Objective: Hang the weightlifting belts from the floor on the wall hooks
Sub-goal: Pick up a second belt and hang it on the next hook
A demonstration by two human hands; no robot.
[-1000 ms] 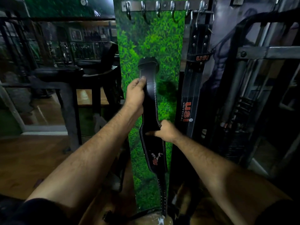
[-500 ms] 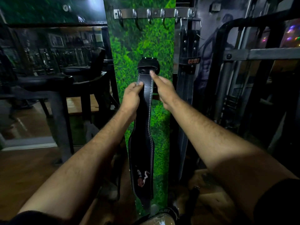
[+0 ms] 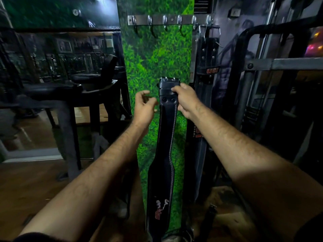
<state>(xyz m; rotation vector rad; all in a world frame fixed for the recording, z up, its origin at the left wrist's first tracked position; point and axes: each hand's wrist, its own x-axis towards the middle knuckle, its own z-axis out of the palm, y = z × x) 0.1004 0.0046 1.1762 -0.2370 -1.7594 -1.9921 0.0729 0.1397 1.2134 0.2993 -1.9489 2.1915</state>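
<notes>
A black leather weightlifting belt (image 3: pixel 165 163) with white stitching hangs down in front of the green grass-patterned wall panel (image 3: pixel 153 60). My right hand (image 3: pixel 185 99) grips its buckle end near the top. My left hand (image 3: pixel 144 106) is just left of the belt, fingers curled and apart, holding nothing. A metal hook rail (image 3: pixel 170 20) with several hooks runs across the panel well above the belt's top. A second black belt marked USI (image 3: pixel 208 70) hangs from the rightmost hook.
A black gym bench and frame (image 3: pixel 73 91) stand to the left in front of a mirror. A steel machine frame (image 3: pixel 272 65) fills the right side. Wooden floor (image 3: pixel 26 186) lies lower left, with another strap (image 3: pixel 208 222) lying near the wall base.
My left hand has let go of the belt and moved off to its left. My right hand has slid up to the buckle end and now holds the belt alone.
</notes>
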